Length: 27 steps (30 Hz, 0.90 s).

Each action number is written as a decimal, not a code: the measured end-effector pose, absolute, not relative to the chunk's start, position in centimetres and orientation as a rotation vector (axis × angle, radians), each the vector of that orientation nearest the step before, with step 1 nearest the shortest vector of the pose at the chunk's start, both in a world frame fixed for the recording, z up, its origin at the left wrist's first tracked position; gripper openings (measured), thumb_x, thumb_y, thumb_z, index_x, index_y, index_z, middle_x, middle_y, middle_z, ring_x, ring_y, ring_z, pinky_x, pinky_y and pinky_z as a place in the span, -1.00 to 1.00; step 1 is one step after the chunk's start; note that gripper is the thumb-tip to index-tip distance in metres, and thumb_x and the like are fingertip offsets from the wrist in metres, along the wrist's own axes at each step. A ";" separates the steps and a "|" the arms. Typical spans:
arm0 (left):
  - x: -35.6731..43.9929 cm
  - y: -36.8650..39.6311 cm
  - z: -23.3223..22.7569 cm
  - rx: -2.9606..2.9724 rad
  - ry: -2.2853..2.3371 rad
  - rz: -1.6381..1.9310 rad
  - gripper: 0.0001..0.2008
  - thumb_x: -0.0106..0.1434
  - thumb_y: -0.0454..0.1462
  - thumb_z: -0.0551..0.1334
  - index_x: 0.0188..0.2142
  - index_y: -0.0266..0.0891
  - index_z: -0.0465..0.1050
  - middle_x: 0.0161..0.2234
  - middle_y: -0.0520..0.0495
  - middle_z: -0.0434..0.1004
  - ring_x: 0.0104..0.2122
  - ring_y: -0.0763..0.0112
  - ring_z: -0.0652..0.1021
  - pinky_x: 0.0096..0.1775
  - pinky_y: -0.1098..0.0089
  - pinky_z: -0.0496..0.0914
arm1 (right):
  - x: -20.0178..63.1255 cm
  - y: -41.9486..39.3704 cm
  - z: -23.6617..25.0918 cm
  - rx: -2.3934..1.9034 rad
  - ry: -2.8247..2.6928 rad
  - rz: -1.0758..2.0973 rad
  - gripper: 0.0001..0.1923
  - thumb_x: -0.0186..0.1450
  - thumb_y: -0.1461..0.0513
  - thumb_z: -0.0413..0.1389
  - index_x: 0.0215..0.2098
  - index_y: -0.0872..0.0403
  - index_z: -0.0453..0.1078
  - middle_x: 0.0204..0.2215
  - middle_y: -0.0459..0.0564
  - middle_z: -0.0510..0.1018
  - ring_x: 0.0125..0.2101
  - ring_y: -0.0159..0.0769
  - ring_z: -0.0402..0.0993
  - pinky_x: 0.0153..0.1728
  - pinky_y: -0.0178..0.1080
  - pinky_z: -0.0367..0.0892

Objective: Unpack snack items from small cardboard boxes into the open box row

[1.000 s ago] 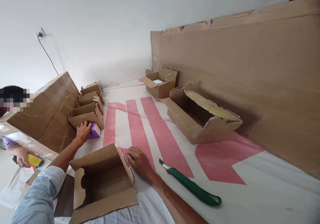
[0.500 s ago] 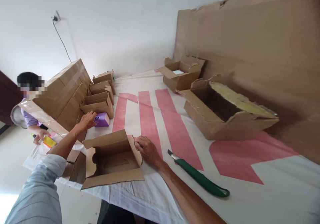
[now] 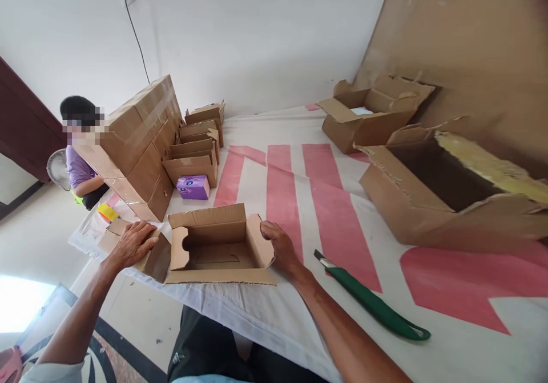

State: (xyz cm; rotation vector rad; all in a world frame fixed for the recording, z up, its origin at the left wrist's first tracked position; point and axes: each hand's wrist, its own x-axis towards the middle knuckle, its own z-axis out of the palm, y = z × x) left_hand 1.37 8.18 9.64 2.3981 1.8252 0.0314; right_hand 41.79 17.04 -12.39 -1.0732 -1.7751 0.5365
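Note:
A small open cardboard box (image 3: 216, 246) lies at the near edge of the table, empty inside. My right hand (image 3: 280, 248) rests against its right side flap, fingers curled on the flap's top edge. My left hand (image 3: 132, 244) lies spread on the box's left flap, which hangs past the table edge. A purple packet (image 3: 193, 187) sits on the cloth just behind the box, apart from both hands. To the right of my right forearm lies a green-handled utility knife (image 3: 371, 303).
A row of small folded boxes (image 3: 197, 143) stands by a big taped carton (image 3: 139, 137) at the left. Two larger open boxes (image 3: 445, 194) sit at the right before a cardboard sheet. A seated person (image 3: 81, 160) is beyond the left table edge.
My left hand has let go of the purple packet and come back to the open box's left flap. The packet stays on the cloth. The view has swung left and down.

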 end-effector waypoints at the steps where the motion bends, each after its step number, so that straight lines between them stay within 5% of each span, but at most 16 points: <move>1: 1.2 8.2 9.4 2.411 1.812 0.041 -0.60 0.58 0.02 0.02 0.08 -0.11 0.51 0.09 -0.18 0.64 0.16 0.04 0.56 0.25 -0.02 0.30 | 41.8 17.0 -12.4 -1.073 -1.775 0.533 -0.81 0.34 0.25 0.06 -0.45 -0.05 0.34 -0.47 -0.04 0.43 -0.37 -0.12 0.34 -0.29 -0.14 0.28; 19: 2.5 5.9 10.6 2.452 1.891 0.188 -0.58 0.58 0.02 0.06 0.09 -0.14 0.56 0.13 -0.21 0.64 0.14 0.03 0.61 0.18 -0.01 0.45 | 41.8 17.2 -12.8 -1.075 -1.774 0.497 -0.85 0.31 0.18 0.15 -0.43 -0.05 0.37 -0.45 -0.02 0.46 -0.35 -0.10 0.43 -0.26 -0.12 0.39; 23: 6.9 4.9 12.5 2.571 1.619 0.410 -0.56 0.55 0.06 0.15 0.17 -0.15 0.54 0.18 -0.25 0.62 0.17 0.04 0.61 0.19 0.04 0.48 | 41.8 17.3 -12.9 -1.077 -1.779 0.492 -0.86 0.30 0.18 0.15 -0.44 -0.06 0.36 -0.44 -0.04 0.46 -0.36 -0.11 0.42 -0.27 -0.14 0.38; 27: 12.3 3.8 13.0 2.652 1.410 0.206 -0.35 0.39 0.16 0.34 0.26 -0.22 0.47 0.13 -0.31 0.65 0.09 -0.05 0.65 0.10 0.02 0.55 | 41.7 17.4 -13.1 -1.074 -1.777 0.490 -0.87 0.29 0.21 0.13 -0.44 -0.06 0.37 -0.44 -0.05 0.48 -0.35 -0.12 0.42 -0.26 -0.15 0.38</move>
